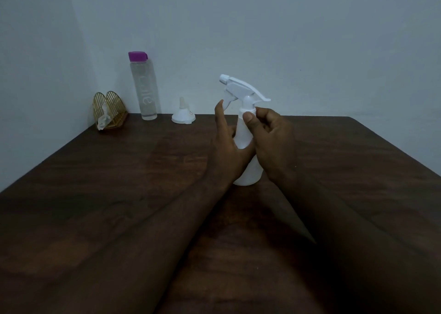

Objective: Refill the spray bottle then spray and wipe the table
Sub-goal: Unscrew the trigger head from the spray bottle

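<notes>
There is one of each thing on the dark wooden table (114,184), with two hands at work. A single white spray bottle (242,136) stands upright on the table a little right of centre, about midway between the near and far edges. Its trigger head is still on and its nozzle points left.

The left hand (226,149) holds the bottle's body from the left, with the thumb wrapped across the front and the index finger raised beside the trigger. The right hand (273,142) pinches the bottle's collar just under the trigger head, thumb in front and fingers curled behind.

Three things line the far edge, all left of the spray bottle and well apart from it. One is a clear water bottle (144,89) with a purple cap, standing upright. Just to its right is a white funnel (183,116), sitting wide mouth down. In the far-left corner is a gold wire napkin holder (110,107) with a crumpled pale tissue (104,120) in it.

The far edge meets a plain pale wall (310,39). The left and right edges slant outward toward the near side. Bare tabletop spreads on both sides of the forearms and across the near half.
</notes>
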### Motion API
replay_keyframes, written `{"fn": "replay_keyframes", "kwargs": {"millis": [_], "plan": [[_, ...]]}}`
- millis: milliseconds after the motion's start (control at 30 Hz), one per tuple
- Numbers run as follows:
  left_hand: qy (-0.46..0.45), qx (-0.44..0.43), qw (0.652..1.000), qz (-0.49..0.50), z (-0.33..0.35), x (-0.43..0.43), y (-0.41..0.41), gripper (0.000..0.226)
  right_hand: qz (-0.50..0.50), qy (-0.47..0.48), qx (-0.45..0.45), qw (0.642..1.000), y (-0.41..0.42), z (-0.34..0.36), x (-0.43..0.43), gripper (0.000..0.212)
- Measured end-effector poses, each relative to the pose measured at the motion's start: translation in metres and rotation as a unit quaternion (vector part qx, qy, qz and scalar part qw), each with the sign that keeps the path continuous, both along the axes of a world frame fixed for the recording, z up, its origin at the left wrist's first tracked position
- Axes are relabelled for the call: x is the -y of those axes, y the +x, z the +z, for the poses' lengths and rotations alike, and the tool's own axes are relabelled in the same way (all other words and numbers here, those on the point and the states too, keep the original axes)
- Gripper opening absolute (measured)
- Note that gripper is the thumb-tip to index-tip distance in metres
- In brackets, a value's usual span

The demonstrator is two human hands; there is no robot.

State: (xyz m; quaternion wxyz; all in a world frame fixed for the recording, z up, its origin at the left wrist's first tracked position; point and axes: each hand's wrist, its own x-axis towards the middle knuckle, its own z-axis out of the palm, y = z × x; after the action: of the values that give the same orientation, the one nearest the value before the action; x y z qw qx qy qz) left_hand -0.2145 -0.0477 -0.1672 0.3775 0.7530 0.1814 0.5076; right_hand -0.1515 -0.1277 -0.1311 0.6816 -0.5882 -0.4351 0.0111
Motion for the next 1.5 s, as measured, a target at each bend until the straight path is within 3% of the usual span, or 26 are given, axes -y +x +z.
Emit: {"fn": "replay_keyframes", "kwargs": {"millis": [133,233,367,500,733,900,1033,1133,1333,1433,1500], "plan": [[0.001,-0.005,1.000,0.009,-0.004,0.000,0.003,0.098,0.033,0.017,-0.035,0.999,-0.005,-0.001,0.001,0.009],[0.004,-0.002,1.000,0.006,-0.007,-0.001,0.006,0.098,0.008,0.036,-0.063,0.997,-0.009,-0.003,-0.001,0.038],[0.007,-0.007,1.000,0.008,-0.007,0.000,0.004,0.097,-0.022,0.022,-0.040,0.999,-0.013,-0.002,0.002,0.026],[-0.002,0.004,1.000,0.007,-0.006,0.003,0.003,0.095,0.029,0.021,-0.037,0.999,-0.009,-0.003,0.008,0.013],[0.026,0.013,1.000,0.009,-0.012,-0.003,0.007,0.097,0.004,0.036,-0.064,0.997,-0.014,-0.002,0.004,0.036],[0.011,0.009,1.000,0.000,-0.009,-0.001,0.006,0.099,0.018,0.022,-0.022,0.999,-0.009,-0.005,0.006,0.004],[0.014,0.009,1.000,0.006,-0.010,-0.001,0.007,0.095,0.018,0.027,-0.025,0.999,-0.009,-0.005,0.005,0.007],[0.012,-0.003,1.000,-0.001,-0.014,-0.005,0.007,0.097,0.003,0.040,-0.039,0.998,-0.011,-0.006,0.002,0.033],[0.008,0.014,1.000,-0.001,-0.013,0.000,0.005,0.098,0.022,0.033,-0.015,0.999,-0.006,-0.008,0.003,0.004],[0.017,0.005,1.000,0.002,-0.012,-0.002,0.005,0.098,0.024,0.037,-0.025,0.999,-0.007,-0.009,0.001,0.009],[0.022,-0.002,1.000,0.001,-0.013,-0.005,0.007,0.101,0.001,0.044,-0.032,0.999,-0.011,-0.007,0.000,0.030]]}}
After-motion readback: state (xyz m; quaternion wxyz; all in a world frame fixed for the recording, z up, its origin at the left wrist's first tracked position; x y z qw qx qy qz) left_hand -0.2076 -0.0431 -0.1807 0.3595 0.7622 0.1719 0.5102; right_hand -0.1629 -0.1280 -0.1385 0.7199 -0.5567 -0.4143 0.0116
